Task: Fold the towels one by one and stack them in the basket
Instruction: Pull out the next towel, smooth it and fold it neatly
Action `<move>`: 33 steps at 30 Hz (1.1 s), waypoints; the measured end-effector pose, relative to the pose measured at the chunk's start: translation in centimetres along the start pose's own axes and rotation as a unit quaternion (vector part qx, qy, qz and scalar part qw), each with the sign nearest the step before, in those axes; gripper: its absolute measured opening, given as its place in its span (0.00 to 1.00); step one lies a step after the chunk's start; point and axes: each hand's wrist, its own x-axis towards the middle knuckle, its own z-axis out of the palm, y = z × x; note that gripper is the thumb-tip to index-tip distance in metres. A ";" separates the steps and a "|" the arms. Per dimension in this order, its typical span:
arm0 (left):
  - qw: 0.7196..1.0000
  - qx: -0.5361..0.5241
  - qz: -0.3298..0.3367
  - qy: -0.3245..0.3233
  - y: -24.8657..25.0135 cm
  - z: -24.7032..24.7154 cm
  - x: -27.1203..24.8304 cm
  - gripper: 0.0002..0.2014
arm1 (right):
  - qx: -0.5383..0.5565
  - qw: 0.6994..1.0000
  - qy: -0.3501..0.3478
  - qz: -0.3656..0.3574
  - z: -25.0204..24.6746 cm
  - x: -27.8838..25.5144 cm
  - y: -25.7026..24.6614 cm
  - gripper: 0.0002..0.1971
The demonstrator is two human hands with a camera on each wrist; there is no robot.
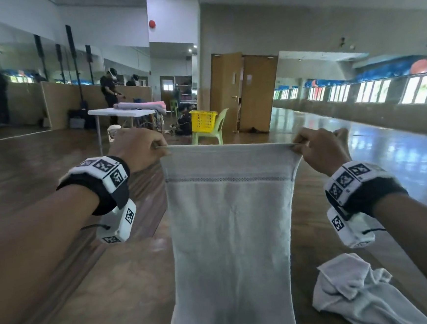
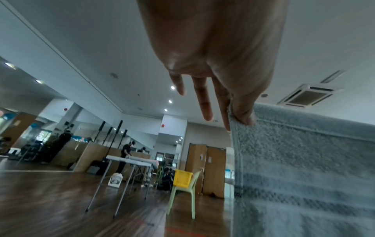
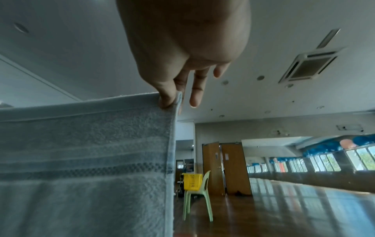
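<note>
A: Towel (image 1: 229, 227) first: where is it?

B: Hanging in front of the person, held up by its two top corners with the upper hem pulled taut between the hands. It drops straight down; its lower end runs out of the head view, so I cannot tell whether it touches the table (image 1: 130, 291).

A: And the hands?

B: The left hand (image 1: 136, 150) pinches the left corner, the right hand (image 1: 320, 152) the right one. Both arms are stretched forward and raised, backs of the hands towards the camera. In the left wrist view the thumb and forefinger clamp the hem while the other fingers (image 2: 204, 104) point out straight and free. The right wrist view shows the same: thumb pressed on the corner, spare fingers (image 3: 195, 94) loose and apart.

A: So which step is this?

B: I'd judge it the spreading-out step, with the towel opened flat and no fold made yet. A second crumpled towel (image 1: 355, 288) lies on the table below the right wrist, waiting its turn.

A: What does the next move ask for?

B: Probably either laying it flat on the table or bringing the two corners together to halve it. Either way the pinches must stay firm and level, or the hem will sag and the edges won't line up.

A: The basket?

B: The only one in sight is a yellow basket (image 1: 203, 120) on a green chair (image 1: 211, 134), well apart across the room. Whether that is the one meant, I cannot say.
</note>
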 end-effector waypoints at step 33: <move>0.960 -0.086 0.029 -0.264 5.4 20.0 -30.9 0.08 | -0.035 0.948 -0.315 0.004 14.7 -33.4 3.2 0.08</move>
